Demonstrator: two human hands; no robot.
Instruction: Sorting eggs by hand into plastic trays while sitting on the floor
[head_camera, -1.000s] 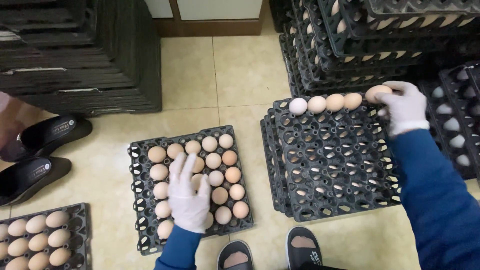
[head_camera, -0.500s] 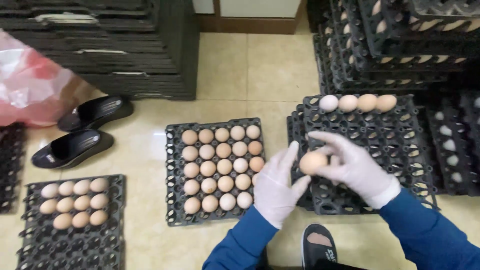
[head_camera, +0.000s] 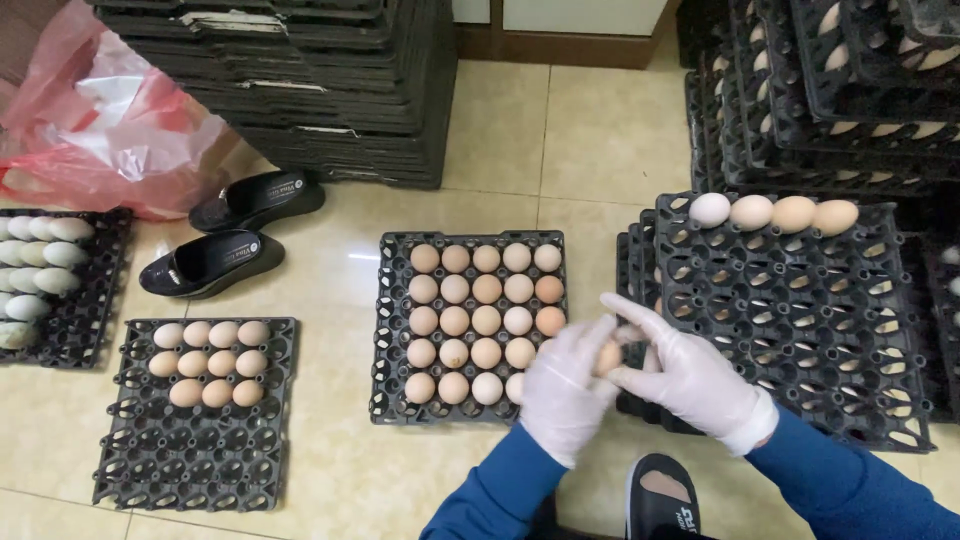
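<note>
From my remote seat I saw both gloved hands meeting over the near right corner of the middle tray (head_camera: 392, 330). The left hand (head_camera: 565, 395) cupped one brown egg (head_camera: 607, 357) from the left, fingers curled loosely around it, while the right hand (head_camera: 690, 375) closed on it from the right, thumb and lower fingers pinching it and the index finger stretched out straight above. That egg sat between the palms, just off the tray's right edge.

I judged the middle tray close to full: nearly every cup I could see held an egg, though the hands hid the near right corner. The right tray (head_camera: 800, 320), on a low stack, carried only four eggs (head_camera: 772, 213) along its far edge. A tray on the left (head_camera: 190, 440) held twelve eggs in its far half.

Everything rested on a beige tiled floor (head_camera: 500, 130). Tall stacks of black trays (head_camera: 330, 90) stood far left and far right, a red plastic bag (head_camera: 100, 120) lay at the left, with a pair of black shoes (head_camera: 235, 230) beside it.
</note>
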